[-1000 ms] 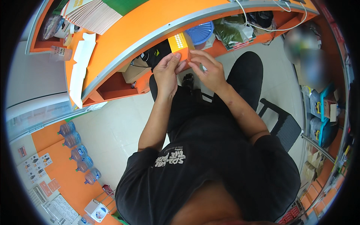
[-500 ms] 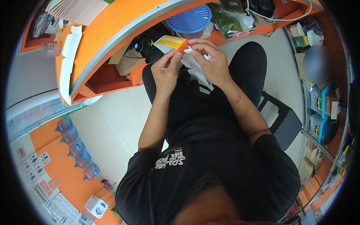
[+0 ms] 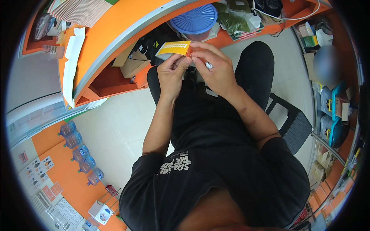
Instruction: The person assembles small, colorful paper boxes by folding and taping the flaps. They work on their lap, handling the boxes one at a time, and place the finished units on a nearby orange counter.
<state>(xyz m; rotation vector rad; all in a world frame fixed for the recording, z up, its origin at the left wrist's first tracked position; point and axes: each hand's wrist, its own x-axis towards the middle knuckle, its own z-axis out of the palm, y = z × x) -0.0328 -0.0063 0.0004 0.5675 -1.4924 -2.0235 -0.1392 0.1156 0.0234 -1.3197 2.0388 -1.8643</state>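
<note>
A small yellow and orange cardboard box (image 3: pixel 174 47) with a row of white shapes on its face is held up in front of my knees. My left hand (image 3: pixel 171 73) is closed round its lower side, thumb near the right end. At that orange end, the fingers and thumb of my right hand (image 3: pixel 216 67) pinch the edge, almost touching my left thumb. A small white item (image 3: pixel 209 65) is tucked in the right hand; its kind is too hidden to tell. The inside of the box cannot be seen.
Ahead curves an orange counter (image 3: pixel 111 34) with a grey edge; a blue-lidded tub (image 3: pixel 194 20) stands on its lower shelf. A dark stool (image 3: pixel 295 131) is at right, near shelves with plastic bins (image 3: pixel 327 115). Large water bottles (image 3: pixel 81 154) line the left wall.
The white sheet that hung below my right hand has gone from view. My right fingers have moved up and closer onto the box's end, and the box has turned to show more yellow.
</note>
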